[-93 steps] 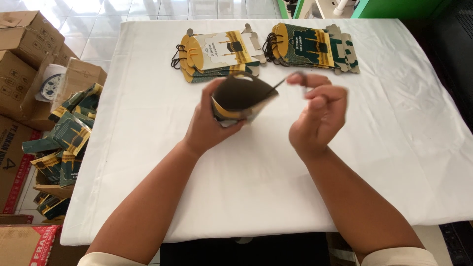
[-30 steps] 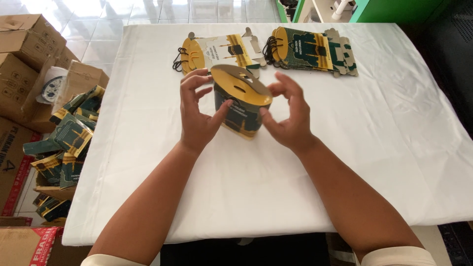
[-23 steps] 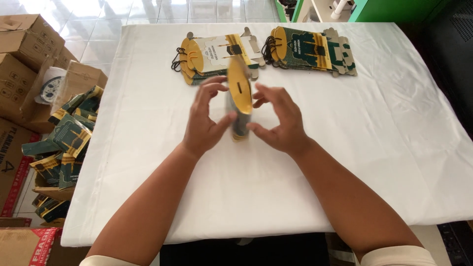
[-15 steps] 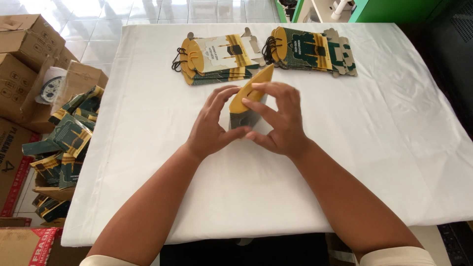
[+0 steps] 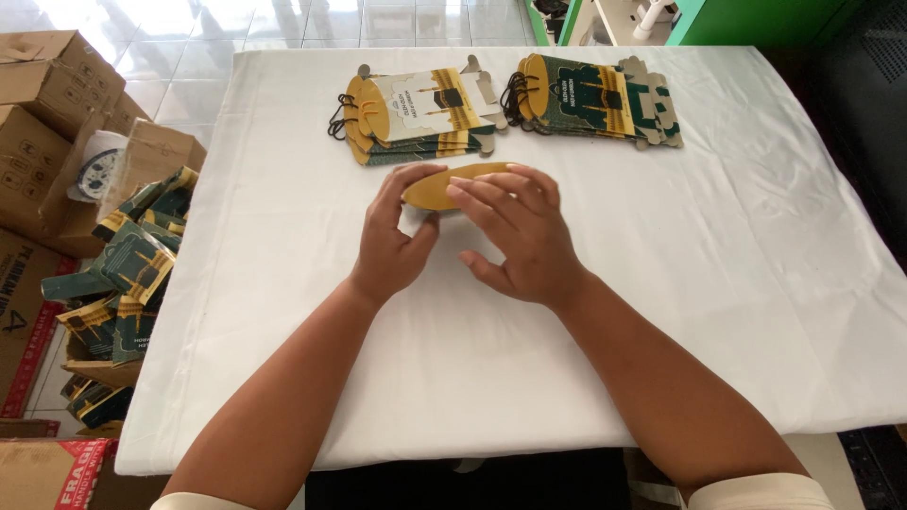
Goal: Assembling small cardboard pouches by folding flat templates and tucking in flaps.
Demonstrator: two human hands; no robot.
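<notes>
Head view looks down on a table [image 5: 283, 397] draped in a white cloth, with both bare hands meeting near its middle, a little toward the far edge. Between them lies a small yellow and green cardboard box [image 5: 444, 186], its rounded yellow face turned up and most of its body hidden under the fingers. The left hand [image 5: 397, 236] curls around the box's left end, thumb and fingers closed on it. The right hand [image 5: 515, 231] lies over the box's right part, fingers spread flat across the yellow face and pressing it down toward the cloth, the thumb held out to the near side. So both hands are grasping the box, which rests on the cloth.

Just beyond the hands, close to the far edge, sits a stack of flat cartons [image 5: 416, 118], yellow and green with a pale panel and dark cord loops at its left end. To its right, near the far right corner, lies a second stack of flat cartons [image 5: 595, 99], mostly dark green.

Off the table's left edge, on the floor, a heap of finished green and yellow boxes [image 5: 123, 274] fills an open carton, with brown cardboard boxes [image 5: 47, 104] beside it.
</notes>
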